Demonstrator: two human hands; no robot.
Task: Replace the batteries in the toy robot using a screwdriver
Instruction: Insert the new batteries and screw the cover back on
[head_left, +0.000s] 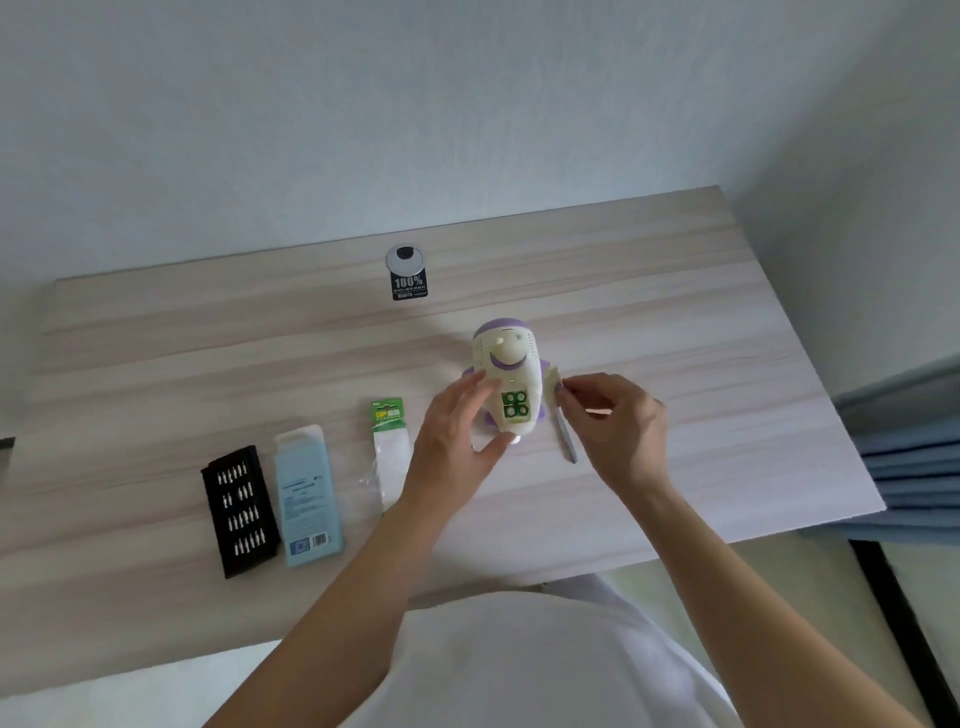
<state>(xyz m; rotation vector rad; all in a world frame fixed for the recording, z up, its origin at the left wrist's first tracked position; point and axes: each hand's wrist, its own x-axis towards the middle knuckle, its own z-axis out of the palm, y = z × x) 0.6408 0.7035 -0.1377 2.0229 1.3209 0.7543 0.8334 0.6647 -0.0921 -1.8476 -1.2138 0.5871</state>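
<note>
The white and purple toy robot (506, 364) is tipped back over the table, its underside facing me. Its battery compartment (514, 405) is uncovered and shows several green batteries end-on. My left hand (457, 436) grips the toy's left side and lower edge. My right hand (618, 426) is at the toy's right side, thumb and forefinger pinched on a small cream piece (554, 378) that looks like the battery cover. A grey screwdriver (567, 439) lies on the table just under my right hand, partly hidden by it.
On the wooden table (727, 338), left of the toy, lie a green battery pack (389, 415) with torn clear wrapping, a light blue case (309, 493) and a black tray of screwdriver bits (241, 512). A round cable grommet (405, 260) with a black sticker sits at the back.
</note>
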